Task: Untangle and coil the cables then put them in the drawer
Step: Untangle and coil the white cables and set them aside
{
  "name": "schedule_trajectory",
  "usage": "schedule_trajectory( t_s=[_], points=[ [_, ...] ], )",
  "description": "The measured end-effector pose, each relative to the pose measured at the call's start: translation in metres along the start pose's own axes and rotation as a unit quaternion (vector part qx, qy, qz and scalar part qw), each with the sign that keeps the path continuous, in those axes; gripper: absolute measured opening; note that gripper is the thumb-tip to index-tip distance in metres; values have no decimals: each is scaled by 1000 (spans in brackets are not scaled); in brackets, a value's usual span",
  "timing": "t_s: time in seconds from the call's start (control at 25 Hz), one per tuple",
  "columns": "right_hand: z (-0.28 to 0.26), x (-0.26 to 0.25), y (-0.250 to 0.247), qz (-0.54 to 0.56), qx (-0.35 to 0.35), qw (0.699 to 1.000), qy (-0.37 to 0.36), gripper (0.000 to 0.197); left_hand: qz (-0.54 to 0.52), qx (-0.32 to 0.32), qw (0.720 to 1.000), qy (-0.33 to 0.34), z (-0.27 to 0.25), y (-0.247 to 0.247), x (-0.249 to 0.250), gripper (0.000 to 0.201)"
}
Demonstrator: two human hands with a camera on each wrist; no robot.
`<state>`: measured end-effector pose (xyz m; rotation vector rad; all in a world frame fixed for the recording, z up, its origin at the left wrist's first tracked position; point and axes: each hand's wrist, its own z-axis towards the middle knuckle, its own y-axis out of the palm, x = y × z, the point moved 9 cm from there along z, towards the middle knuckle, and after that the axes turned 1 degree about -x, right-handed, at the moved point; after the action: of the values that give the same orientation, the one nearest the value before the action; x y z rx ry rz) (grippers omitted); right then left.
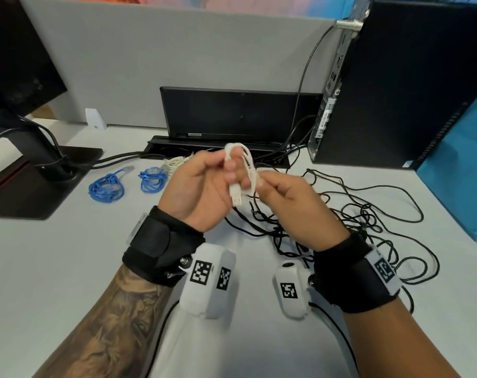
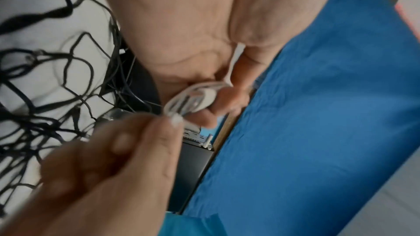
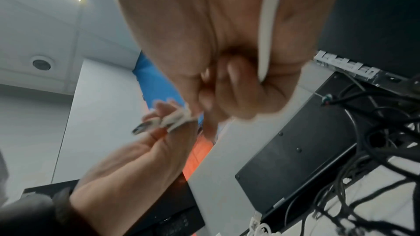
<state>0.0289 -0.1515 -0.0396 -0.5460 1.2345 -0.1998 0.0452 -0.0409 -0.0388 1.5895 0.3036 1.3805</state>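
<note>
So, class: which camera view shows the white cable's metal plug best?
The head view: the white cable hangs looped between left hand and right hand, plug clear. The left wrist view blurs it; the right wrist view shows it small and smeared.

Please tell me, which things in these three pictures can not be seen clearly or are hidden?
- Drawer: in no view.
- Far end of the thin white USB cable: head view, hidden inside the right hand; the left hand covers part of its loops.
- Beige cable bundle: head view, mostly behind the left hand.
- Tangled black cables: their ends are too thin to trace.
- Both wrist views: blurred.
</note>
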Motion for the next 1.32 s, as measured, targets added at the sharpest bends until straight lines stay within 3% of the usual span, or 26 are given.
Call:
schedule_trajectory(
  t_s=[0.08, 0.16, 0.28, 0.32, 0.4, 0.44, 0.48, 0.6, 0.68, 0.8, 0.88, 1.0, 1.2, 1.32],
  points=[
    [-4, 7, 14, -33, -73, 996, 40, 27, -60, 66, 993, 83, 3, -22, 18, 25],
    [-8, 8, 23, -52, -116, 991, 51, 27, -44, 147, 976, 154, 0, -44, 34, 22],
    [-11, -11, 23, -63, -115, 991, 5, 29, 137, 208, 943, 220, -9, -49, 49, 19],
    [-12, -18, 20, -57, -105, 993, -8, 28, 248, 215, 914, 239, -12, -42, 53, 18],
    [-12, -31, 5, -19, -58, 997, -37, 19, 461, 211, 821, 263, -15, -26, 52, 18],
    [-13, -36, -7, 2, -16, 998, -61, 16, 528, 195, 787, 252, -14, -19, 47, 18],
    [-13, -39, -20, 11, 32, 996, -84, 18, 565, 165, 776, 225, -10, -14, 38, 18],
    [-15, -35, -48, -1, 151, 981, -123, 16, 588, 41, 803, 89, -1, -2, -2, 34],
    [-10, -19, -50, -5, 177, 979, -102, 14, 546, -2, 836, 56, 0, 3, -18, 34],
    [0, -3, -31, 30, 105, 992, -67, 23, 345, -6, 937, 48, 2, 1, -18, 30],
    [1, -3, -17, 83, 33, 995, -51, 27, 240, 0, 970, 36, 4, -1, -17, 30],
    [-1, -6, -16, 116, 7, 992, -56, 19, 176, -12, 984, 20, 2, 1, -18, 33],
    [-2, -3, -26, 58, 75, 994, -52, 12, 326, 32, 941, 84, 5, -9, -1, 33],
    [-1, -4, -19, 84, 53, 994, -50, 20, 303, 70, 946, 93, 5, -17, 1, 31]
  ],
)
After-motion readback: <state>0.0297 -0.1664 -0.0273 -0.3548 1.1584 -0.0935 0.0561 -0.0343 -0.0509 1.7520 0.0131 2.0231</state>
